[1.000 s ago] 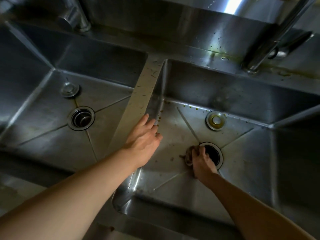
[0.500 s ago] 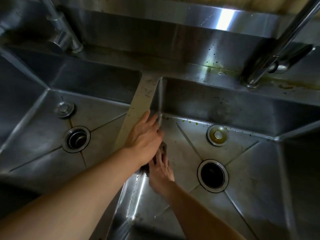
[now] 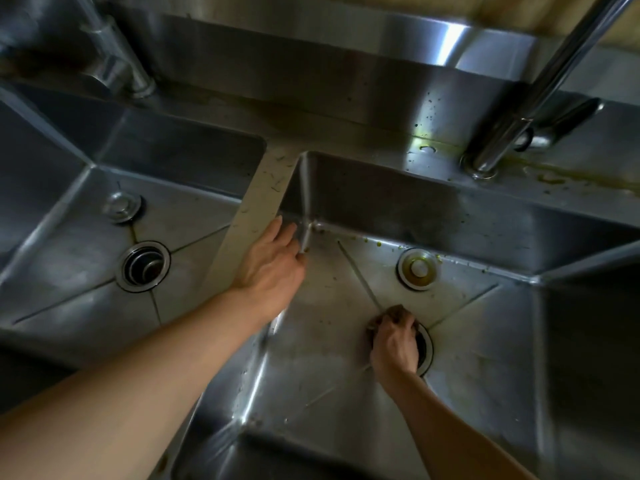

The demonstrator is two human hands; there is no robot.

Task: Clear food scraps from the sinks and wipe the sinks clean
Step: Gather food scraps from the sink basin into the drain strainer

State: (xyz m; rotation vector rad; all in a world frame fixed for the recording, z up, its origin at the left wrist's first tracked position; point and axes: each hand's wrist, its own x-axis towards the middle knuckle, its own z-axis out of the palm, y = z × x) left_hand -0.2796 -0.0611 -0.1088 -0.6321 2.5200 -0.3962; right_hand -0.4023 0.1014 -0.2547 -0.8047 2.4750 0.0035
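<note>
Two steel sinks lie side by side, the left sink (image 3: 79,292) and the right sink (image 3: 485,375), split by a narrow divider (image 3: 256,209). My right hand (image 3: 394,344) grips a brownish wad, cloth or scraps (image 3: 393,311), on the right sink's floor at the near-left edge of its drain hole (image 3: 424,348). My left hand (image 3: 272,268) rests on the divider with fingers straight. Small yellow-brown scraps (image 3: 372,241) dot the right sink's back edge, and more specks (image 3: 287,419) lie near its front.
A round stopper (image 3: 417,268) sits on the right sink's floor behind the drain. The left sink has an open drain (image 3: 142,266) and a stopper (image 3: 121,206). A faucet base (image 3: 485,161) with yellowish stains (image 3: 561,176) stands on the back ledge; another faucet (image 3: 117,60) is at the back left.
My right hand has moved with the wad from beside the divider, under my left hand, back across the sink floor to the drain. My left hand stays on the divider.
</note>
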